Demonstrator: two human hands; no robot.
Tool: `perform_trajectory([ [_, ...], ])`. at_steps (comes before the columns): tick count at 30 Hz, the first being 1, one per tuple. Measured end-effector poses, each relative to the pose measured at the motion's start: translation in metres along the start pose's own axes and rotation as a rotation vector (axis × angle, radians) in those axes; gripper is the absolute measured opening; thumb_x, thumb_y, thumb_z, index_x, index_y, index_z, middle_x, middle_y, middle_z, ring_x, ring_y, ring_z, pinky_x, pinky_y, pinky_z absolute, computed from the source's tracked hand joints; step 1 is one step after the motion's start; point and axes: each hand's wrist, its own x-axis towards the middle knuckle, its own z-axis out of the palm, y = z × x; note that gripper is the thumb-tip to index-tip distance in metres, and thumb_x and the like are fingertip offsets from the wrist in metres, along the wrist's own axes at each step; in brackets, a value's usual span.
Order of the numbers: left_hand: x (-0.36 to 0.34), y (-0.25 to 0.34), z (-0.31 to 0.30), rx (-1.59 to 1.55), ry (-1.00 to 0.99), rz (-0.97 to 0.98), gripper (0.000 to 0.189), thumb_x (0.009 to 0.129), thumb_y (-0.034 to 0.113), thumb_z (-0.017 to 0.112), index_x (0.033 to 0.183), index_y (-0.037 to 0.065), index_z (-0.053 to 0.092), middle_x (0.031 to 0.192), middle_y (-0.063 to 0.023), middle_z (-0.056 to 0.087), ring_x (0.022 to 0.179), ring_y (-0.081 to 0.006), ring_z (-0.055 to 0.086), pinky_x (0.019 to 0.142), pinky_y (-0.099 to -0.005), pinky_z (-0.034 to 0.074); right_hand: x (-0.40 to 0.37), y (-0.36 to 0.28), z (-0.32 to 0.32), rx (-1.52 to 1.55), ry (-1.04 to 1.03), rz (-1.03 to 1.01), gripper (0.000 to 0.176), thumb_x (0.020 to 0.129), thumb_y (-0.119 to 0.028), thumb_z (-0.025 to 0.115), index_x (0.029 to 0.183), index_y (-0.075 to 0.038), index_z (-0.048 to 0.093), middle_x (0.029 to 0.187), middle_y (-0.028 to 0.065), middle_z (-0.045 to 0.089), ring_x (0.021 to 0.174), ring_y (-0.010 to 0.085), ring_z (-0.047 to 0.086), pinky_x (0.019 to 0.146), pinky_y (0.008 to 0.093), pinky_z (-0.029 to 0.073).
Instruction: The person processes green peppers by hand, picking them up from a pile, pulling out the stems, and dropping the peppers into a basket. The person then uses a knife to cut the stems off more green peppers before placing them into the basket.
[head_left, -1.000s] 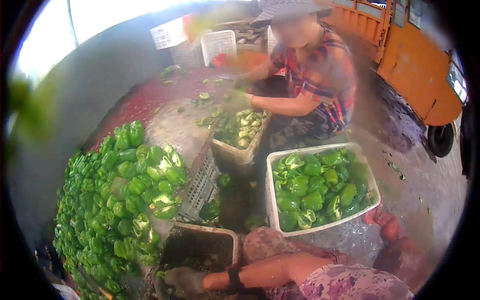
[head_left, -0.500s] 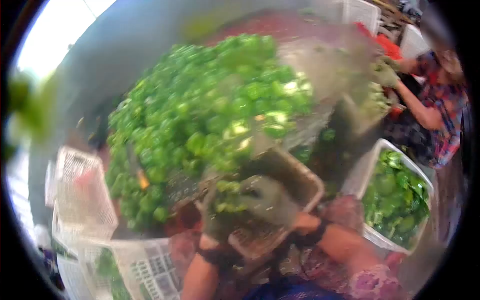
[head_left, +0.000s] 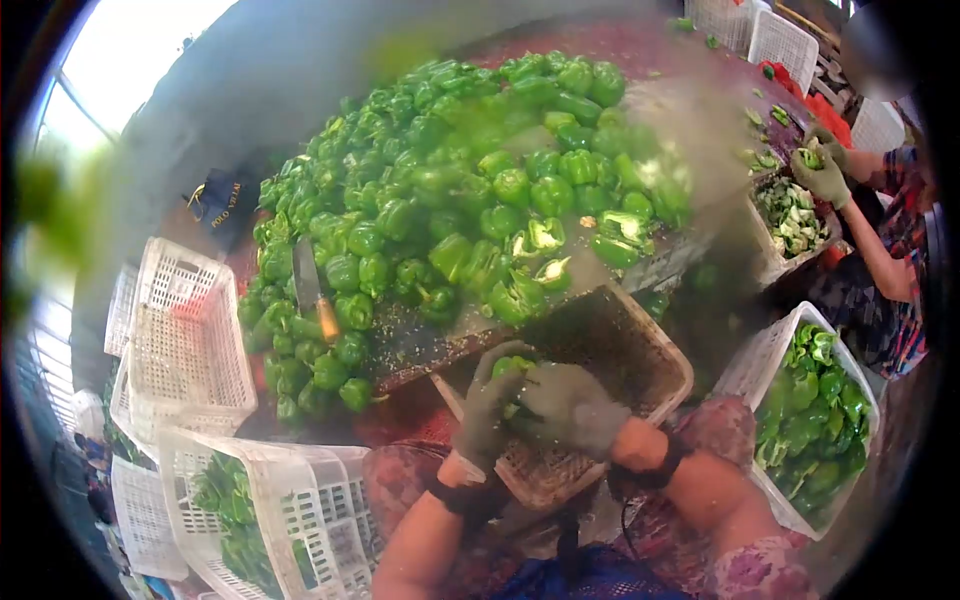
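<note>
Both my hands wear grey-green gloves and meet above a brown-stained plastic crate [head_left: 672,392] in front of me. A green bell pepper [head_left: 512,364] shows between them. My left hand [head_left: 484,415] is closed around it from the left. My right hand [head_left: 575,405] presses against it from the right with fingers curled; haze on the lens blurs this hand and hides part of the pepper. Beyond the crate rises a big heap of green bell peppers [head_left: 400,210], with split ones [head_left: 540,235] at its near side. A knife [head_left: 312,290] with an orange handle lies on the heap's left.
White crates [head_left: 190,330] stand at left; a nearer white crate [head_left: 270,480] holds green pieces. At right, a white crate [head_left: 765,395] is full of cut green peppers. Another person's gloved hand [head_left: 820,175] works beside a crate of pale scraps [head_left: 795,220]. A dark cap [head_left: 220,200] lies behind.
The view has shifted and grown sharper. My hands have come closer together, and a green pepper now shows between them above the crate. The other person's hands are still at work on the right.
</note>
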Motion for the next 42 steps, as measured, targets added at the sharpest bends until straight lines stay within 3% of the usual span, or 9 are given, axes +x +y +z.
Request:
perform_trajectory([
  [6,-0.007,0.017,-0.009,0.243,0.434,0.127,0.036,0.093,0.017,0.064,0.126,0.008,0.053,0.107,-0.0090,0.064,0.094,-0.0175,0.063,0.080,-0.0317,0.055,0.006,-0.001,-0.009,0.046,0.160,0.044,0.026,0.088,-0.023,0.066,0.107,-0.005,0.063,0.098,0.0150,0.065,0.089,0.0362,0.063,0.076,0.0445,0.052],
  [11,-0.071,0.104,-0.048,0.150,0.334,1.112,0.049,0.099,0.033,0.056,0.132,-0.002,0.049,0.119,-0.0122,0.063,0.111,-0.0264,0.061,0.098,-0.0351,0.051,0.009,0.007,-0.018,0.003,0.292,0.252,0.021,0.087,-0.017,0.067,0.105,-0.005,0.066,0.093,0.0163,0.065,0.086,0.0350,0.064,0.076,0.0419,0.051],
  [13,-0.122,0.159,-0.059,-0.663,-0.169,1.065,0.059,0.098,0.023,0.050,0.150,0.009,0.026,0.145,-0.0109,0.041,0.126,-0.0287,0.050,0.108,-0.0436,0.041,0.013,0.009,-0.015,0.089,0.347,0.316,0.027,0.087,-0.020,0.066,0.109,-0.004,0.064,0.090,0.0178,0.062,0.086,0.0374,0.062,0.078,0.0437,0.050],
  [16,-0.150,0.185,-0.086,-0.964,-0.765,0.921,0.076,0.094,0.016,0.045,0.159,0.014,0.007,0.166,-0.0071,0.006,0.148,-0.0288,0.022,0.119,-0.0492,0.023,0.026,0.018,-0.008,0.090,0.344,0.440,0.035,0.087,-0.022,0.066,0.117,-0.003,0.061,0.098,0.0201,0.061,0.093,0.0386,0.061,0.081,0.0443,0.050],
  [18,-0.141,0.168,-0.084,-1.034,-0.432,1.017,0.067,0.101,0.028,0.043,0.158,0.008,0.015,0.164,-0.0106,0.018,0.144,-0.0342,0.032,0.119,-0.0457,0.024,0.037,0.040,0.011,-0.021,0.421,0.399,0.037,0.087,-0.022,0.066,0.118,-0.003,0.060,0.104,0.0206,0.061,0.097,0.0386,0.061,0.082,0.0443,0.050],
  [24,-0.066,0.099,-0.034,-0.697,0.068,0.501,0.064,0.101,0.051,0.040,0.141,0.002,0.048,0.144,-0.0184,0.050,0.134,-0.0324,0.047,0.102,-0.0470,0.048,0.061,0.082,0.042,-0.288,0.439,0.547,0.044,0.088,-0.028,0.065,0.126,-0.007,0.058,0.114,0.0189,0.061,0.103,0.0385,0.060,0.086,0.0456,0.051],
  [36,-0.001,0.017,-0.019,0.003,0.118,0.089,0.054,0.099,0.043,0.054,0.137,0.005,0.048,0.134,-0.0127,0.053,0.122,-0.0296,0.055,0.093,-0.0445,0.051,0.049,0.130,0.027,-0.084,0.727,0.394,0.030,0.090,-0.021,0.066,0.114,-0.002,0.066,0.123,0.0203,0.059,0.111,0.0377,0.056,0.096,0.0423,0.045],
  [39,0.028,-0.010,-0.041,0.181,0.008,0.189,0.054,0.098,0.035,0.056,0.143,0.008,0.041,0.141,-0.0112,0.046,0.125,-0.0309,0.050,0.095,-0.0447,0.050,0.049,0.117,0.009,0.296,0.718,0.506,0.036,0.090,-0.015,0.065,0.122,0.000,0.061,0.122,0.0145,0.060,0.113,0.0295,0.056,0.100,0.0367,0.042],
  [42,0.037,-0.017,-0.027,0.063,0.208,-0.061,0.059,0.098,0.033,0.057,0.147,0.008,0.036,0.147,-0.0107,0.041,0.128,-0.0327,0.047,0.097,-0.0456,0.048,0.044,0.124,0.010,0.634,0.739,0.577,0.038,0.090,-0.013,0.065,0.125,0.001,0.059,0.120,0.0108,0.061,0.112,0.0251,0.056,0.098,0.0354,0.043],
])
